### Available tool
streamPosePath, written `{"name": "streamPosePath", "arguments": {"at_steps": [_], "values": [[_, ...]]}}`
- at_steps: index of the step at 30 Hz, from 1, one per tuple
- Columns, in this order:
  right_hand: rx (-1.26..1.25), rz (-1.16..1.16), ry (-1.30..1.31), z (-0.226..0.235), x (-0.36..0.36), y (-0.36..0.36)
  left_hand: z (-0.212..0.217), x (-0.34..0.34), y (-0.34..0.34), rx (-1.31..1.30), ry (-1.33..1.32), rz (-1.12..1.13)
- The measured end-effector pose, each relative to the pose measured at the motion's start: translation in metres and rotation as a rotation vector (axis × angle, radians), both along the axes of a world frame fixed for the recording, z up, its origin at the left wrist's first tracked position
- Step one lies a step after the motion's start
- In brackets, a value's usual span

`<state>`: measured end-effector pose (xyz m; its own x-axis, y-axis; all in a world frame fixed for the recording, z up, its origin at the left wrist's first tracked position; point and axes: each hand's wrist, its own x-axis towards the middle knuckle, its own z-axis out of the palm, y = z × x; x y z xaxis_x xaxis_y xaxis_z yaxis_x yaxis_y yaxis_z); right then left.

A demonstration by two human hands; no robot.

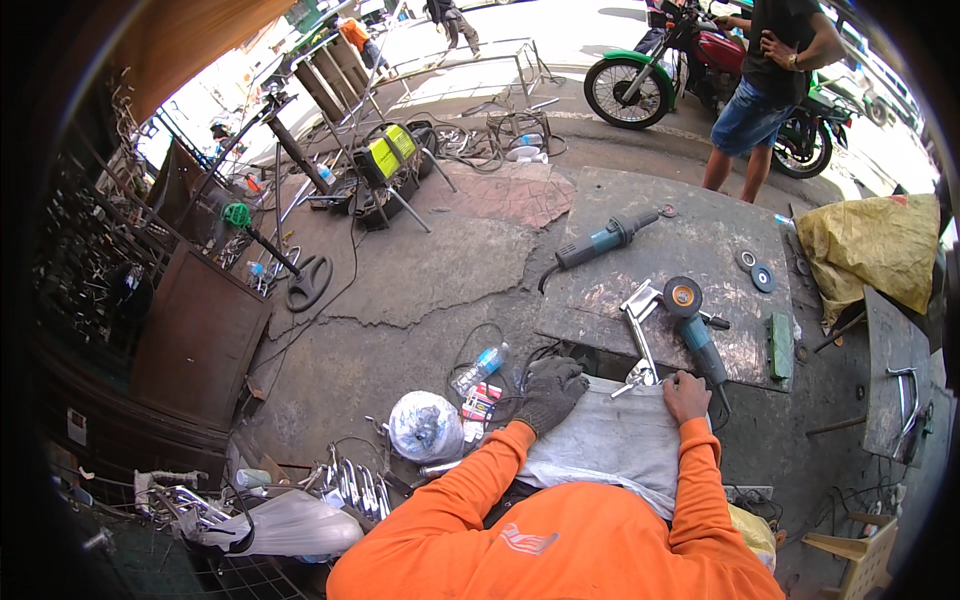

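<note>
A grey cloth (pixel 600 440) lies spread over my lap. My left hand (pixel 553 393), in a dark knit glove, is closed at its far left corner. At the far right corner sits my right hand (pixel 686 397), bare, with its fingers bent over the cloth's edge. Just beyond the hands, on a worn board (pixel 720 240), a shiny bent metal bracket (pixel 642 330) reaches toward the cloth. Beside it rests an angle grinder (pixel 700 340) with an orange-centred disc facing up. A second angle grinder (pixel 605 240) lies farther away. Neither hand touches the grinders.
Loose discs (pixel 762 277) and a green block (pixel 780 345) lie on the board. Left of me are a plastic bottle (pixel 480 368), a wrapped roll (pixel 425 426) and several wrenches (pixel 360 488). A lime-green machine (pixel 388 155) stands farther off. A person (pixel 770 90) stands by a motorcycle (pixel 640 85).
</note>
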<state>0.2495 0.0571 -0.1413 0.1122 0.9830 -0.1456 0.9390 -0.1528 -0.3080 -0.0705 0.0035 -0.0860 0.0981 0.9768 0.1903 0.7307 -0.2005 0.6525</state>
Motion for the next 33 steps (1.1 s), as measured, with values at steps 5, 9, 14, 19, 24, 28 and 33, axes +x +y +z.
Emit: {"name": "streamPosePath", "arguments": {"at_steps": [5,9,14,19,24,28,33], "values": [[-0.005,-0.002,0.011,0.003,-0.001,-0.001,0.001,-0.001,0.0,-0.045,0.013,-0.006],[-0.016,-0.01,0.033,0.005,-0.001,-0.001,0.004,0.0,-0.002,-0.087,0.011,0.006],[-0.002,-0.011,0.036,0.002,0.0,-0.001,0.0,-0.001,-0.001,-0.086,-0.038,0.003],[0.0,-0.006,0.031,0.002,0.001,0.0,-0.003,0.002,0.0,-0.034,-0.018,0.021],[-0.007,-0.023,0.034,0.002,0.001,0.001,0.005,-0.002,-0.001,0.059,0.014,-0.148],[0.001,-0.016,0.046,0.001,0.002,0.001,0.009,-0.003,0.001,0.021,0.044,-0.132],[-0.023,-0.019,0.042,0.003,0.002,0.001,0.006,-0.001,0.001,-0.007,0.01,-0.094]]}}
